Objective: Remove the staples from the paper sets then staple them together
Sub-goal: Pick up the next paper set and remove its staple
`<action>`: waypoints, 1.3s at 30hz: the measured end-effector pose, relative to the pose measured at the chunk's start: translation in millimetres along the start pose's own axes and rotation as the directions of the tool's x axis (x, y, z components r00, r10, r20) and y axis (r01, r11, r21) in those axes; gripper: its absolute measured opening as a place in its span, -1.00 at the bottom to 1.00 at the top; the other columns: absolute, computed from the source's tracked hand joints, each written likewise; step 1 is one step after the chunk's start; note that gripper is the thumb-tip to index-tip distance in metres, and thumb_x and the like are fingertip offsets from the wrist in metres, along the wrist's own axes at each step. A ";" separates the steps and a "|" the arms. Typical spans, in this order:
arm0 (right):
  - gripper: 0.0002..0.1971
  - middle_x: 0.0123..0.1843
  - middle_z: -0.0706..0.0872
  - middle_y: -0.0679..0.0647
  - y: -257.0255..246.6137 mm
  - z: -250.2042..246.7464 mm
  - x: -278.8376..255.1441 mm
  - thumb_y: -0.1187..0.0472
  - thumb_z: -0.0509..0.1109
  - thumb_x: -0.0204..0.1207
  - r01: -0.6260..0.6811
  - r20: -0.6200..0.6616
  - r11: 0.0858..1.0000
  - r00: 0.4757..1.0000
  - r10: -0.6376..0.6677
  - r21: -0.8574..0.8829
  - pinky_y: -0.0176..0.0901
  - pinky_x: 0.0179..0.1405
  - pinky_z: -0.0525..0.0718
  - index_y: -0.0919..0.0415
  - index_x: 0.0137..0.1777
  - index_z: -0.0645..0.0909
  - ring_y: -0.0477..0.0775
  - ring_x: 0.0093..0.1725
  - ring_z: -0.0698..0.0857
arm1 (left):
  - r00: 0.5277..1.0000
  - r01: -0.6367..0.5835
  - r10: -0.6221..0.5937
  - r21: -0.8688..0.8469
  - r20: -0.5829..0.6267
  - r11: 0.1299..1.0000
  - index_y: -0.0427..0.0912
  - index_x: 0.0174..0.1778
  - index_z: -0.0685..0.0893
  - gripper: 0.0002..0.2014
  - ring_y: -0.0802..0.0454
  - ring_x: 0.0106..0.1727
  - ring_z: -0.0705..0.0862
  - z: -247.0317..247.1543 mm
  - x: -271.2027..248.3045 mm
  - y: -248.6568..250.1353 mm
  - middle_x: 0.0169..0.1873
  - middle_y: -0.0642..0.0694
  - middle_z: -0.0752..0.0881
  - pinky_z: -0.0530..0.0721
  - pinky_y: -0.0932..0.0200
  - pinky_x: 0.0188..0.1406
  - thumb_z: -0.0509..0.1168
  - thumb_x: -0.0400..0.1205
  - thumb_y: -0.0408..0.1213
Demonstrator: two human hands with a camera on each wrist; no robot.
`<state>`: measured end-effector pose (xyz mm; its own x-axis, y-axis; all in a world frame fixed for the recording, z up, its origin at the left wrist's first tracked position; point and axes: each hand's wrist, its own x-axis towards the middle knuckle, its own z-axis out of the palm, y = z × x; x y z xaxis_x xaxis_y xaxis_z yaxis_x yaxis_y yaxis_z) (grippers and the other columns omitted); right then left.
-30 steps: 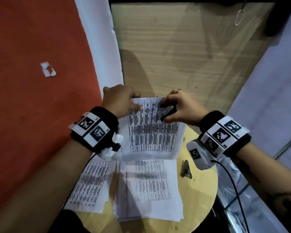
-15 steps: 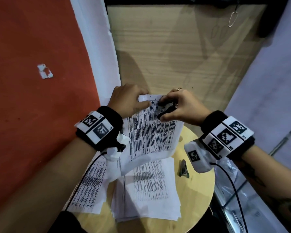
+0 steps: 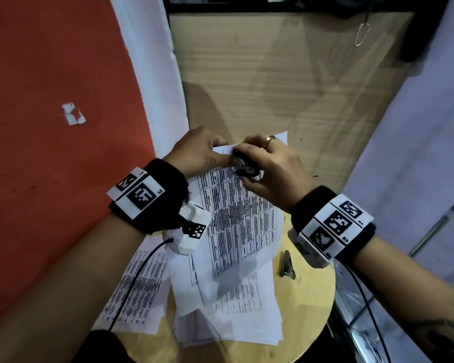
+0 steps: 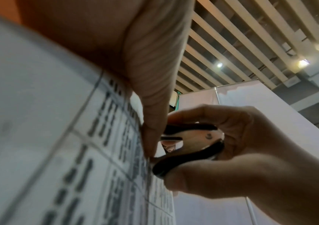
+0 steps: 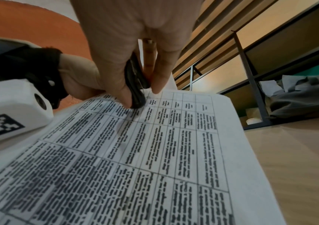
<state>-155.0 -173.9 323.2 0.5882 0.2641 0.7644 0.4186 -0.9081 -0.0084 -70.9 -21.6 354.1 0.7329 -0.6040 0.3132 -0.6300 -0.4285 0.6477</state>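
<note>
A thin printed paper set (image 3: 236, 218) is being pinched by the left hand (image 3: 197, 153) while a curved black staple remover (image 4: 189, 146) is being squeezed by the right hand (image 3: 273, 169).

The head view looks steeply down from above at the round table (image 3: 309, 305). Each wrist view looks up along its hand, very near, toward the ceiling. All three share the held paper set (image 3: 236, 221).

- A round, pale wooden table (image 3: 307, 307) carries the things.
- Printed white paper stacks (image 3: 236, 313) cover its left part.
- A small dark metal stapler (image 3: 286, 265) lies near its right edge.
</note>
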 end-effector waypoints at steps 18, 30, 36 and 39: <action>-0.66 -0.11 0.72 0.26 -2.2 -1.7 4.6 0.18 0.31 0.24 0.080 -0.010 0.995 0.997 -0.081 -0.052 -0.05 -0.40 0.72 0.34 -0.05 0.72 0.28 -0.23 0.71 | 0.997 0.056 -0.047 -0.173 0.054 0.983 -0.44 -0.16 0.77 -0.89 0.06 -0.28 0.54 -2.9 -12.3 15.0 -0.36 -0.18 0.63 0.39 0.22 -0.32 0.47 0.42 -0.51; -0.71 -0.16 0.72 0.27 1.4 -0.6 6.6 0.28 0.42 0.16 0.147 -0.003 0.986 0.989 -0.148 -0.082 -0.06 -0.46 0.69 0.37 -0.11 0.71 0.27 -0.27 0.70 | 0.993 0.075 -0.044 -0.286 0.113 0.955 -0.63 -0.08 0.69 -0.83 -0.02 -0.24 0.47 -2.9 -14.2 16.7 -0.31 -0.23 0.57 0.38 0.31 -0.45 0.40 0.46 -0.60; -0.65 -0.21 0.72 0.25 1.0 3.1 11.2 0.17 0.18 0.22 0.172 0.040 0.984 0.984 -0.171 -0.034 -0.12 -0.52 0.66 0.38 -0.20 0.70 0.25 -0.29 0.71 | 0.985 0.092 -0.037 -0.340 0.166 0.936 -0.69 -0.04 0.64 -0.63 -0.07 -0.14 0.47 -6.2 -11.8 8.1 -0.22 -0.28 0.58 0.36 0.09 -0.10 0.51 0.34 -0.50; -0.64 -0.24 0.73 0.25 1.1 4.6 12.2 0.15 0.18 0.21 0.183 0.058 0.983 0.982 -0.181 -0.026 -0.14 -0.52 0.66 0.40 -0.23 0.70 0.26 -0.32 0.71 | 0.983 0.094 -0.036 -0.328 0.179 0.940 -0.68 -0.03 0.64 -0.65 -0.06 -0.14 0.47 -6.9 -10.5 3.4 -0.22 -0.27 0.58 0.36 0.08 -0.08 0.50 0.38 -0.50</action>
<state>-144.2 -170.2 329.6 0.5415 0.4423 0.7149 0.5009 -0.8527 0.1482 -78.9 -12.1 357.8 0.6971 -0.6988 0.1607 -0.4392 -0.2390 0.8660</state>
